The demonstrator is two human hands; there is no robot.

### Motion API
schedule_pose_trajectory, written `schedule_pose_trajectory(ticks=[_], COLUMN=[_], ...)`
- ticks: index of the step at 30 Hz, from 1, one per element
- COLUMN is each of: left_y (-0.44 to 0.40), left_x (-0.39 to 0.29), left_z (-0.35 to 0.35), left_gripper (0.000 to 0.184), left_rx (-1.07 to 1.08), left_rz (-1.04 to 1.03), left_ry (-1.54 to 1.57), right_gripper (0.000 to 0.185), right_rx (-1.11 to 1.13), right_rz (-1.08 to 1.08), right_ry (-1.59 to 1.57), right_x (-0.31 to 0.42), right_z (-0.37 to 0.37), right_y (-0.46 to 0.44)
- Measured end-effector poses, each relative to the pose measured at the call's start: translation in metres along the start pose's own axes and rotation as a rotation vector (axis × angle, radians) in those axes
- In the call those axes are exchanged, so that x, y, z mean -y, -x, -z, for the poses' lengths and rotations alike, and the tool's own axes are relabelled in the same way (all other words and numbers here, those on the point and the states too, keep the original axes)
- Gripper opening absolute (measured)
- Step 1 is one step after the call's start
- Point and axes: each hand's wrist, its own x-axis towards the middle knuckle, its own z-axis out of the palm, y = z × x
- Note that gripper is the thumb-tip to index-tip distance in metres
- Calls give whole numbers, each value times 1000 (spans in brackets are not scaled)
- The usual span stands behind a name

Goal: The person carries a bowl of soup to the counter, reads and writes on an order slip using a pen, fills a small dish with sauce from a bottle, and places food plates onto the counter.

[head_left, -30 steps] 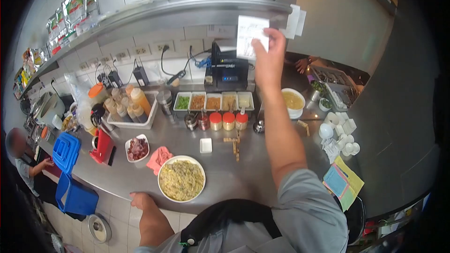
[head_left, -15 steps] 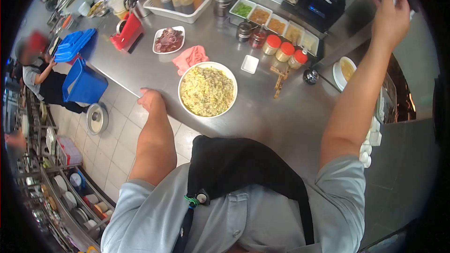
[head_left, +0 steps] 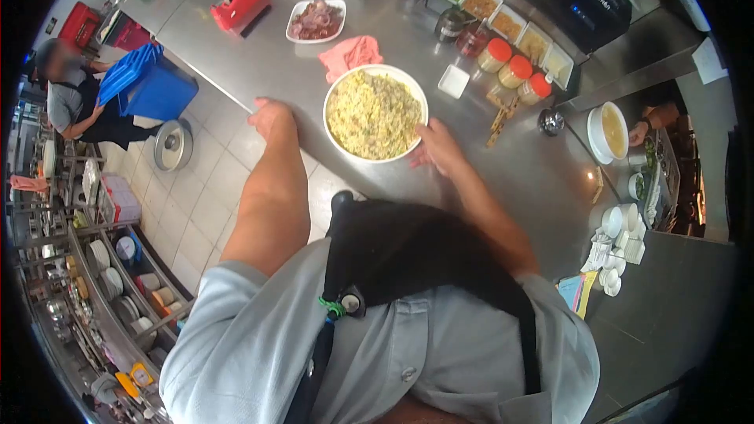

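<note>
A large white bowl [head_left: 425, 102], heaped with fried rice [head_left: 373, 114], stands on the steel counter [head_left: 487, 188]. My right hand [head_left: 441, 147] is at the bowl's right side, thumb at the rim and fingers curled low against its wall. My left hand [head_left: 272, 116] grips the left edge of the counter, its fingertips partly hidden. Just behind the bowl lies a crumpled pink cloth [head_left: 351, 56]. Beyond that sits a white dish [head_left: 344, 16] of sliced reddish meat and onion. A small square white dish [head_left: 453, 81] is to the right.
Red-lidded jars [head_left: 514, 71] and trays of toppings [head_left: 506, 25] line the back. At right, another person's hand [head_left: 640, 132] is beside a soup bowl [head_left: 607, 133]. A co-worker [head_left: 67, 102] holds a blue bin [head_left: 157, 90] at left, near a metal pot [head_left: 173, 145].
My right hand has come down from the upper right to the rice bowl. My left hand stays at the counter edge. The view has shifted, and another person's hand now shows by the soup bowl.
</note>
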Motion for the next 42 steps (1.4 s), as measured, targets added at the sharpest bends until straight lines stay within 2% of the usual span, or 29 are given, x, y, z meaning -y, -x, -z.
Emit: schedule_pose_trajectory(ticks=[5,7,8,10,11,13,15,16,18,20,23,24,26,27,28,29,30,33,36,38,40,42], left_y=[-8,-16,-28,-50,-28,-50,-47,-41,-42,-54,-5,-41,-75,-69,-35,-19,-34,-18,-8,0,5,10], left_x=[-2,6,9,16,4,13,11,10,12,14,9,15,24,24,14,8,16,6,6,1,-4,-8], left_z=[-2,-2,-15,-40,-22,-37,-36,-34,-34,-42,-19,-34,-63,-60,-28,-23,-30,-11,-9,-3,4,12], left_gripper=[69,63,62,59,60,65,64,64,63,63,63,61,60,60,64,68,69,66,64,64,66,70], left_rx=[19,64,92,151,-7,-41,-62,-50,-62,-110,5,114,-31,-90,34,-45,-15,-34,-47,-41,7,73], left_rz=[-9,-28,3,64,129,-3,-22,-11,-15,-42,52,69,33,6,-19,-29,-94,-72,-68,-47,-24,-17], left_ry=[13,189,167,120,217,188,183,202,191,139,355,288,115,63,145,84,132,6,-69,-103,-87,-58], right_gripper=[34,33,34,37,36,36,33,34,34,35,37,39,45,47,47,48,49,47,40,30,24,24], right_rx=[-58,-147,-207,-192,-257,-318,-530,-622,-777,-873,-1064,-1038,-980,-927,-1017,-1005,-1007,-1035,-722,-528,-191,-21], right_rz=[124,140,128,183,207,249,173,313,376,298,223,243,297,343,364,369,375,337,305,171,167,136], right_ry=[-22,-16,-17,-99,-137,-214,-16,-58,-211,-333,-338,-357,-408,-540,-558,-614,-670,-662,-563,-377,-320,-256], right_x=[-15,-16,-22,-35,-42,-53,-56,-97,-125,-117,-132,-133,-144,-152,-148,-145,-139,-114,-101,-48,-10,36], right_z=[-4,3,12,41,60,85,107,131,153,163,195,204,219,232,232,234,232,207,163,101,56,10], right_y=[3,19,35,71,95,134,179,177,199,236,253,255,252,247,240,237,230,212,176,133,78,25])
